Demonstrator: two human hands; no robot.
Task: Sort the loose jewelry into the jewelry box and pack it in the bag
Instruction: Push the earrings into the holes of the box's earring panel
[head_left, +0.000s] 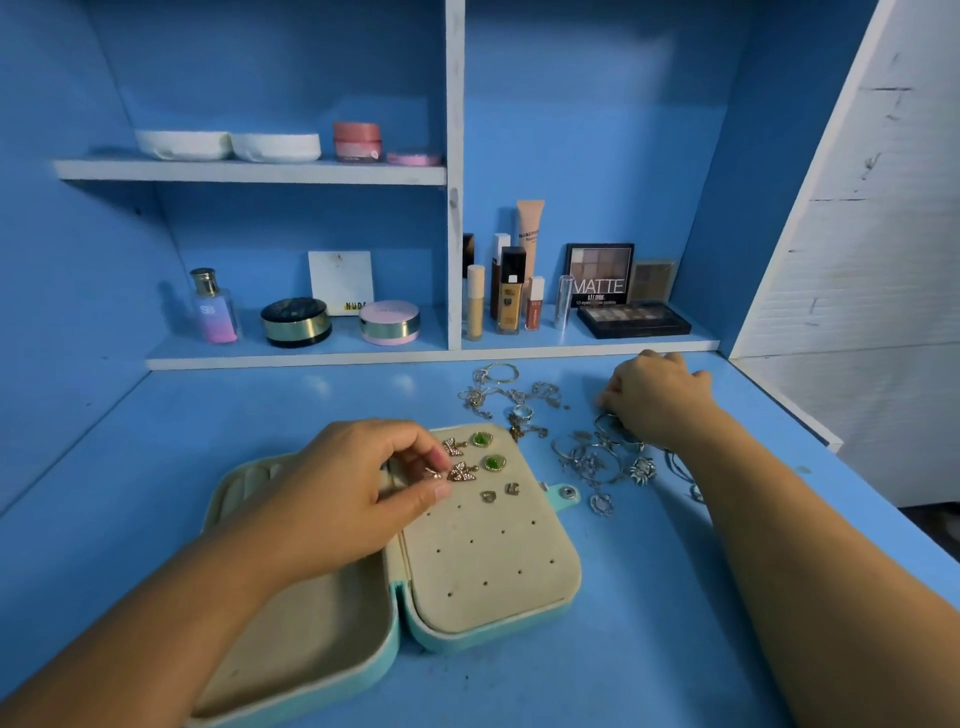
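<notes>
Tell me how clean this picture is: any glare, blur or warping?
Head view: the wide-angle lens bows the shelf edges and walls; two soft glare patches sit on the table near it; the loose jewelry by the right hand looks soft and tangled; the earring pinched by the left hand reads clearly.
</notes>
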